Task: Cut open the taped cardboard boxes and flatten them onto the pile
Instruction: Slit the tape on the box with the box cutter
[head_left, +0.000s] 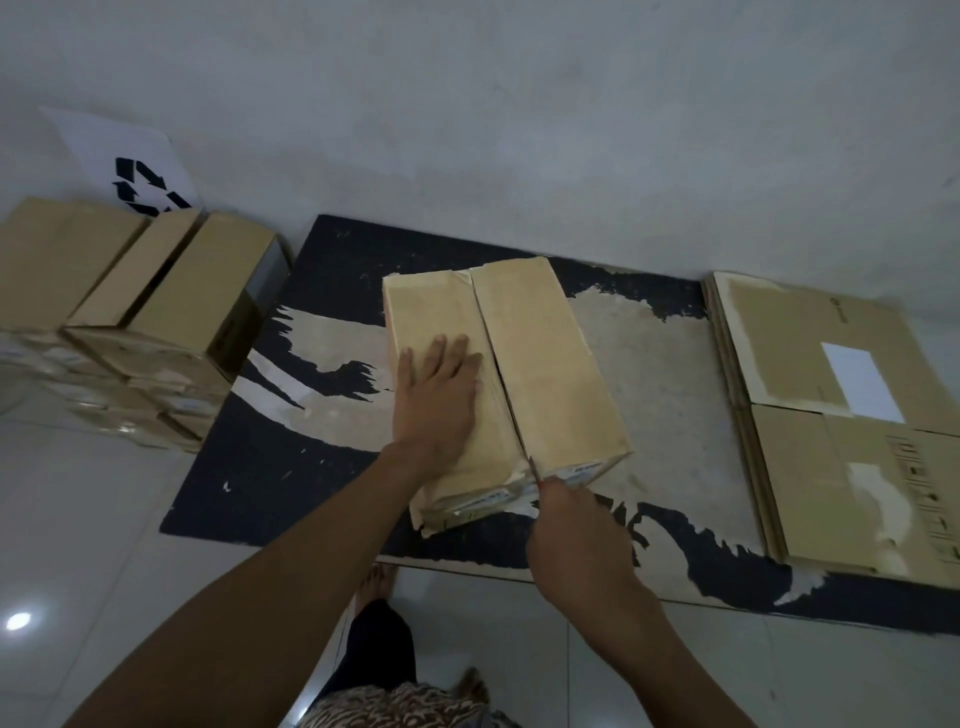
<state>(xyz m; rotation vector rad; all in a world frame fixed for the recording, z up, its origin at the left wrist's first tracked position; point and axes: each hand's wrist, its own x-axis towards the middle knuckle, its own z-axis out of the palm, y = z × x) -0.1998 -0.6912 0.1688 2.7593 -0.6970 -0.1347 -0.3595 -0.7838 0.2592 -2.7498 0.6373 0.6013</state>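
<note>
Black recycling symbol of three chasing arrows on white sheet (117, 156) leaning on the wall behind stacked boxes (130, 322), partly cut off by them. Flattened cardboard pile (831, 441) at right: blank white label (862, 384), no text on it; small dark logo mark near its top edge (839, 305), unreadable; column of handling pictograms (922, 478) at its right edge, too blurred to tell. Centre box (519, 364): label strips on near end face (576, 475), print illegible.
</note>
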